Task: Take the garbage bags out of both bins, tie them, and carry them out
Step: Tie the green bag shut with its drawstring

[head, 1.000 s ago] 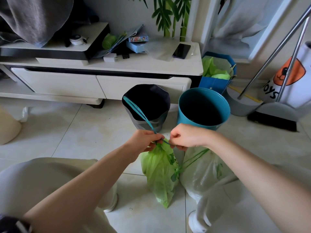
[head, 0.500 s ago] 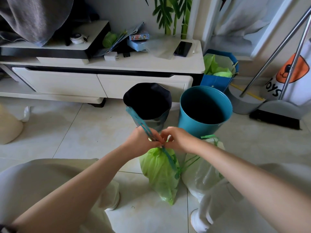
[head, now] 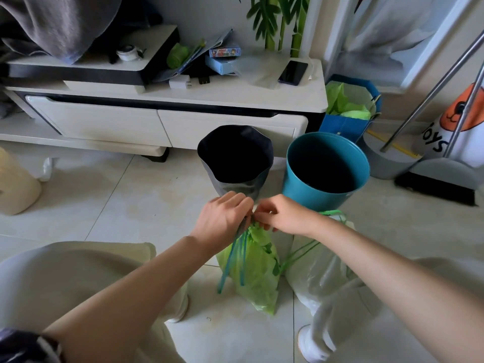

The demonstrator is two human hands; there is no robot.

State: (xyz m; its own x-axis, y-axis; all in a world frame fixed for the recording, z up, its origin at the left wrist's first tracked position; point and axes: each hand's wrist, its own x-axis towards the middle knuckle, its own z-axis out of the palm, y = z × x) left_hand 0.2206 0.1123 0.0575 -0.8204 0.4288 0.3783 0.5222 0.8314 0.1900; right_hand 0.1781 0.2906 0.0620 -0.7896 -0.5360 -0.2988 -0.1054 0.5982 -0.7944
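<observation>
Grip: While both hands meet over the mouth of the green bag (head: 258, 268), the left hand (head: 222, 218) curls its fingers round the gathered neck and the blue-green drawstring (head: 237, 260); the right hand (head: 284, 217) pinches the same gathered top from the other side. Exactly which strand each finger holds is hidden by the knuckles.
Why held so: pressing the two hands together at the neck keeps the plastic bunched, judged to be the knotting step.
Drawstring: two loose loops hang down the left face of the green bag, slack, ends near the floor (head: 125, 205).
Green bag: stands on the floor tiles between the person's knees, lifted slightly at its top by the hands.
White bag (head: 322, 273): just right of the green bag and touching it, under the right forearm, its green drawstring already pulled and looped at the top; whether it is knotted cannot be told.
Bins: black bin (head: 235, 184) and teal bin (head: 301, 187) stand side by side just beyond the hands, before the front edge of the TV cabinet (head: 162, 129), both open and dark inside with no liner showing.
Progress: both bags appear to be out; tying is under way, carrying out is not yet begun.
Risk: slack loops could slip free if the pinch loosens.
</observation>
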